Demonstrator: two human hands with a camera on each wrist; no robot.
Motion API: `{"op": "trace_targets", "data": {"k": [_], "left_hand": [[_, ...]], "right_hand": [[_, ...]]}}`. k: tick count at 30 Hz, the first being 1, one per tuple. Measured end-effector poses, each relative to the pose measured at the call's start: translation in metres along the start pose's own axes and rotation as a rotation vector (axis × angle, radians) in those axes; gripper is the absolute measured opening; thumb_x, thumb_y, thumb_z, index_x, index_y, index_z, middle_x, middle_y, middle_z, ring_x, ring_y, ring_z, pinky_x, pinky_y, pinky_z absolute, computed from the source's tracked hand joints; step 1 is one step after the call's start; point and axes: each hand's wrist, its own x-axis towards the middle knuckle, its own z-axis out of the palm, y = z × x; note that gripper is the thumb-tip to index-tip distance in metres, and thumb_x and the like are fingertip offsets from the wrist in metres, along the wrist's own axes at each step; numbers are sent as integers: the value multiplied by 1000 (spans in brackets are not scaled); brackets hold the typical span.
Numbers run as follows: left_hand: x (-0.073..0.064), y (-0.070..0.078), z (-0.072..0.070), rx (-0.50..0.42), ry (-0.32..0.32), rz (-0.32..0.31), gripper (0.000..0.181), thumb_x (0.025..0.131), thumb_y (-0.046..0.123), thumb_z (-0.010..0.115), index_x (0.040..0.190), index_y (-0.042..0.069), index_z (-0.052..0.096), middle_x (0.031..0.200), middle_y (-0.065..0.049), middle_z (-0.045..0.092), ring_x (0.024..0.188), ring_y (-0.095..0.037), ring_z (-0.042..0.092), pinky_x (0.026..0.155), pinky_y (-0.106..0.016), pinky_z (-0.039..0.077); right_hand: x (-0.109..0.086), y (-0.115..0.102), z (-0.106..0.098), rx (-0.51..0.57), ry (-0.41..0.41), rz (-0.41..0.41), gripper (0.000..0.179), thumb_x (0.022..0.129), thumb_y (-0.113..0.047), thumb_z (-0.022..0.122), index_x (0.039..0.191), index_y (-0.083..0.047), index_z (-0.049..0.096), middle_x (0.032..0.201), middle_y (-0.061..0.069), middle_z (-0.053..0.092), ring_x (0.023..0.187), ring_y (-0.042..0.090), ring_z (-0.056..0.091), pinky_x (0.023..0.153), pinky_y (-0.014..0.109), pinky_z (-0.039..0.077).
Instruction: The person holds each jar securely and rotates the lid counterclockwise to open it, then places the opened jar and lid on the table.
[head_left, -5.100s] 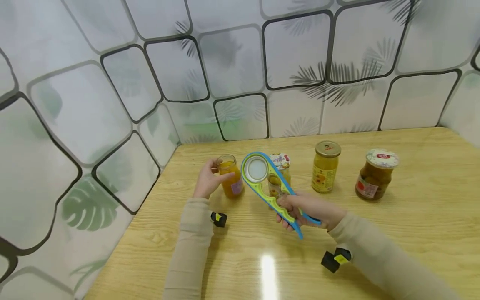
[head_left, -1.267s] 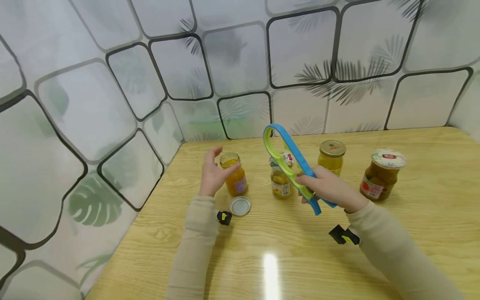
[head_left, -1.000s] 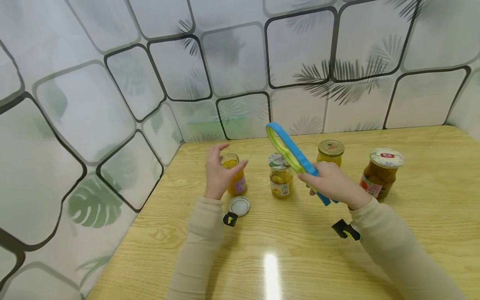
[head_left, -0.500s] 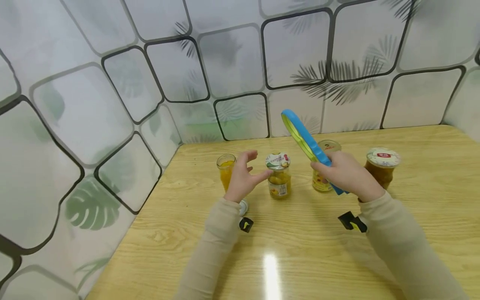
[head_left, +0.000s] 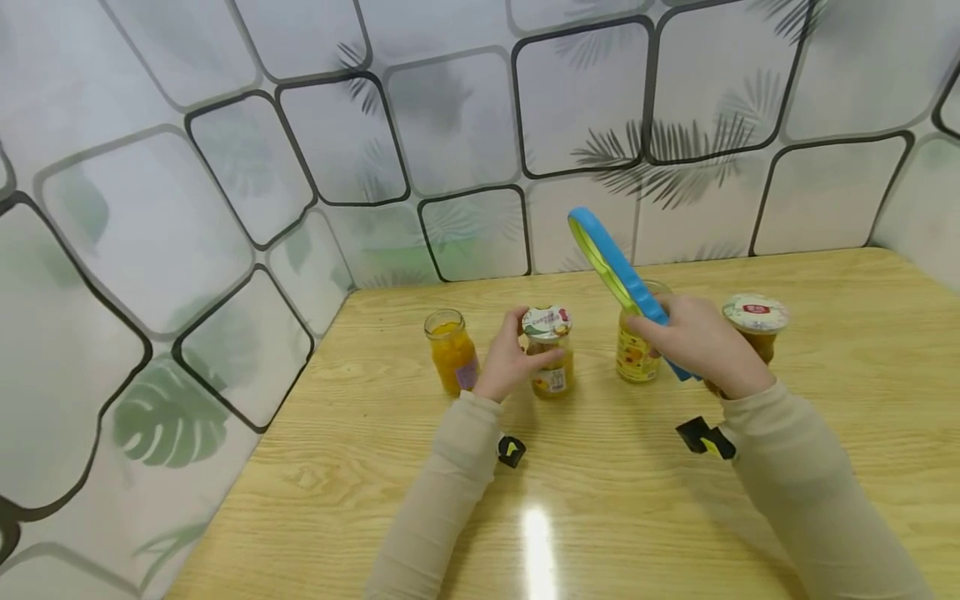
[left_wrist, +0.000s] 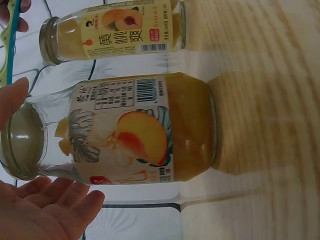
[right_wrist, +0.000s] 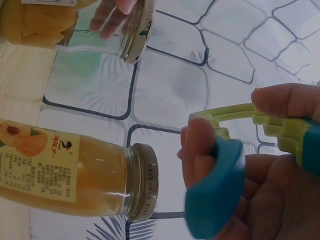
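Observation:
My left hand (head_left: 510,367) reaches around a glass jar of fruit pieces (head_left: 551,379) with a flower-patterned lid (head_left: 547,321). Its thumb is at the neck, and the fingers stretch out along the opposite side with space between them and the glass in the left wrist view. The jar stands upright on the table; its label (left_wrist: 142,140) shows a peach slice. My right hand (head_left: 701,346) grips the handles of a blue and green jar opener (head_left: 611,258), its loop end pointing up and leftward. Left of the left hand stands an unlidded jar (head_left: 453,358) of orange contents.
A yellow-labelled jar (head_left: 634,354) with a metal lid (right_wrist: 145,182) stands behind the opener. Farther right, my right hand partly hides a dark jar with a pale lid (head_left: 756,312). The wooden table (head_left: 600,500) meets a patterned wall covering (head_left: 465,108) at the back.
My left hand has left the orange jar and moved right to the flower-lidded jar. The opener has moved right and up; the lid it held was laid on the table, now hidden.

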Motion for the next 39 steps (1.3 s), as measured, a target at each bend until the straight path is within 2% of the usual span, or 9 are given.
{"op": "trace_targets", "data": {"k": [4, 8, 12, 18, 23, 26, 29, 32, 39], "left_hand": [[0, -1, 2, -45, -22, 24, 69, 76, 17, 71, 130, 6, 30, 124, -8, 46, 114, -20, 43, 94, -37, 36], [0, -3, 2, -61, -31, 29, 68, 76, 15, 71, 130, 6, 31, 122, -8, 47, 113, -21, 43, 94, -36, 36], [-1, -3, 0, -44, -37, 4, 66, 75, 15, 71, 129, 8, 33, 120, -6, 48, 109, -20, 45, 89, -33, 40], [-3, -4, -5, -6, -73, -24, 65, 73, 20, 73, 126, 10, 37, 118, -4, 50, 107, -19, 47, 84, -33, 43], [-5, -4, -10, -36, -132, -66, 66, 69, 20, 76, 124, 12, 40, 112, -1, 51, 102, -17, 49, 82, -33, 43], [-5, -7, -12, -46, -189, -76, 66, 68, 18, 77, 124, 12, 42, 113, -1, 52, 104, -17, 48, 86, -34, 41], [-4, -11, -12, -3, -258, -100, 71, 68, 20, 78, 128, 14, 40, 121, 0, 50, 113, -18, 43, 92, -34, 37], [-4, -13, -11, 18, -299, -118, 74, 68, 22, 77, 131, 16, 38, 125, 0, 47, 116, -19, 40, 95, -35, 34], [-4, -13, -9, -8, -249, -74, 63, 69, 19, 77, 124, 15, 48, 116, 2, 54, 108, -14, 47, 90, -31, 38]], "right_hand": [[0, -1, 1, 4, 7, -17, 37, 89, -35, 46, 92, 2, 53, 66, 9, 53, 50, 18, 42, 44, 29, 35], [0, -1, 2, 7, 15, -33, 32, 89, -31, 47, 88, 0, 52, 60, 7, 46, 49, 18, 41, 44, 29, 34], [-1, -2, 3, -18, 34, -43, 31, 89, -33, 47, 83, -3, 51, 55, 4, 39, 45, 16, 36, 41, 28, 31], [-3, -2, 2, -51, 60, -55, 30, 88, -34, 49, 80, -4, 50, 56, 3, 35, 44, 15, 33, 40, 27, 30], [-5, -4, 1, -55, 64, -56, 29, 88, -32, 50, 82, -4, 50, 57, 4, 35, 44, 15, 34, 40, 28, 31], [-5, -4, 2, -70, 73, -64, 28, 88, -32, 50, 83, -4, 51, 56, 3, 35, 44, 15, 34, 40, 28, 31], [-5, -5, 3, -79, 77, -68, 27, 87, -30, 51, 87, -4, 53, 55, 2, 35, 44, 14, 33, 40, 27, 30], [-5, -7, 4, -101, 79, -75, 26, 85, -28, 52, 92, -3, 54, 55, 2, 38, 44, 14, 33, 41, 27, 29], [-6, -8, 5, -166, 112, -101, 36, 80, -29, 56, 105, -3, 54, 64, 4, 49, 49, 16, 39, 42, 28, 30]]}}
